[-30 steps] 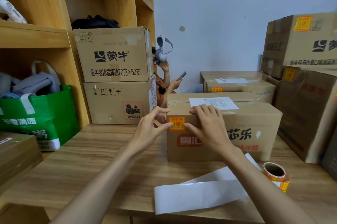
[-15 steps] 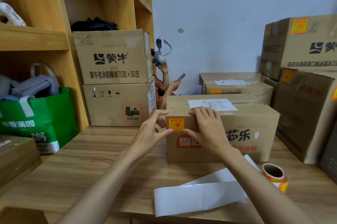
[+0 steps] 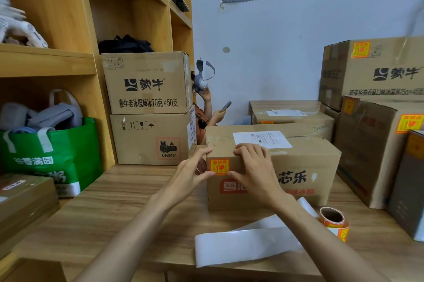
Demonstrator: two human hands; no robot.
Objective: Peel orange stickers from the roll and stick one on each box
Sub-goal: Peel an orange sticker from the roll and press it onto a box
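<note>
- The orange sticker [image 3: 219,167] sits on the front face of the box [image 3: 305,167], close to its upper left corner. The box stands on the wooden surface [image 3: 114,201], directly before the person.
- The left hand [image 3: 190,173] is spread at the left corner of the box and holds nothing. Its thumb tip touches the lower left edge of the sticker.
- The right hand [image 3: 254,167] lies over the top front edge with the fingers stretched and close together. Its thumb presses at the lower right corner of the sticker.
- I judge the sticker to be thin, light and limp, with glue on its back. It is best taken by one corner, so that it does not fold onto itself, and then rubbed flat.
- The box looks like stiff cardboard; its weight cannot be told.
- The roll [image 3: 332,222] lies on the surface at the right, beside the right forearm. It has a hollow core, so it is probably light and may roll away.
- A white backing strip [image 3: 247,247] runs from the roll toward the near edge.
- The right hand covers part of the print on the box. The number of stickers left on the roll cannot be seen, and the boxes at the right are cut off.
</note>
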